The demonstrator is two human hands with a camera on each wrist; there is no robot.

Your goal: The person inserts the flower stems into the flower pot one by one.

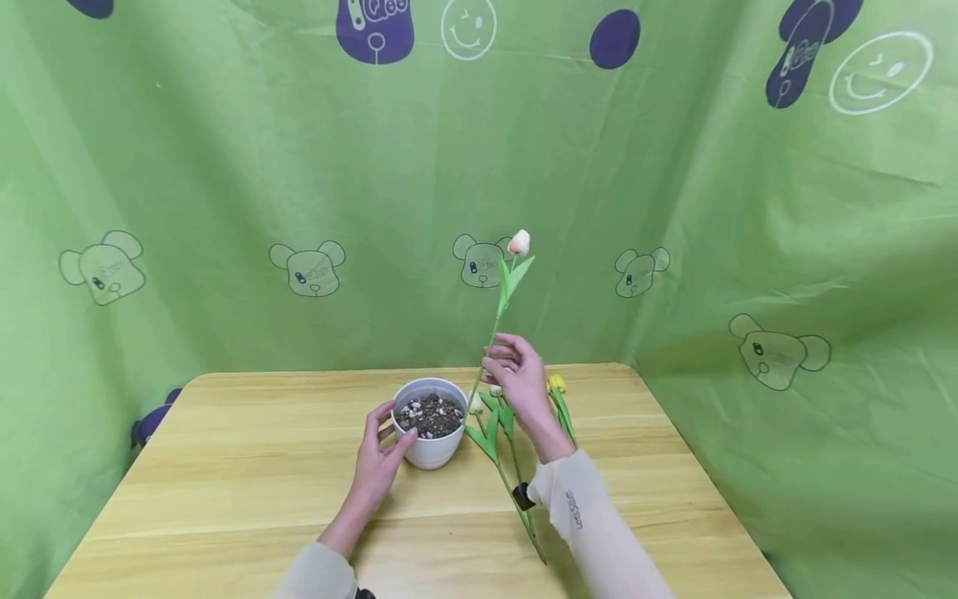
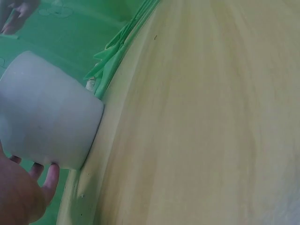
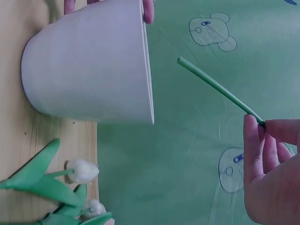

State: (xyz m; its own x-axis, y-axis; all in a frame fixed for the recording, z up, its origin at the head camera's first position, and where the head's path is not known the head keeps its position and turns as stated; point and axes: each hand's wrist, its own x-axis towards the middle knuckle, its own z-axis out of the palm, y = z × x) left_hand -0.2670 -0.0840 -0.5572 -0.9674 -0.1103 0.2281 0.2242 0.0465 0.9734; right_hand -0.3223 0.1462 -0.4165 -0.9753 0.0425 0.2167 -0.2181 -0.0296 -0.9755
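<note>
Pot (image 1: 432, 453) w/ dark soil (image 1: 432, 420) (white bits (image 1: 413, 410)); L hand (image 1: 379, 456) grips pot; R hand (image 1: 523, 381) pinches tulip (image 1: 503, 294).

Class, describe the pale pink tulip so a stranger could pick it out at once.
Find the wooden table, then the white pot on it. To the pot's right, the person's right grip pinches the pale pink tulip by its stem. It alone is raised in the air; the white tulips and yellow tulip lie on the table.

Right sleeve (image 1: 609, 532): "LetsSlim" (image 1: 574, 509) (sideways, smallish); curtain print (image 1: 804, 55) illegible.
</note>
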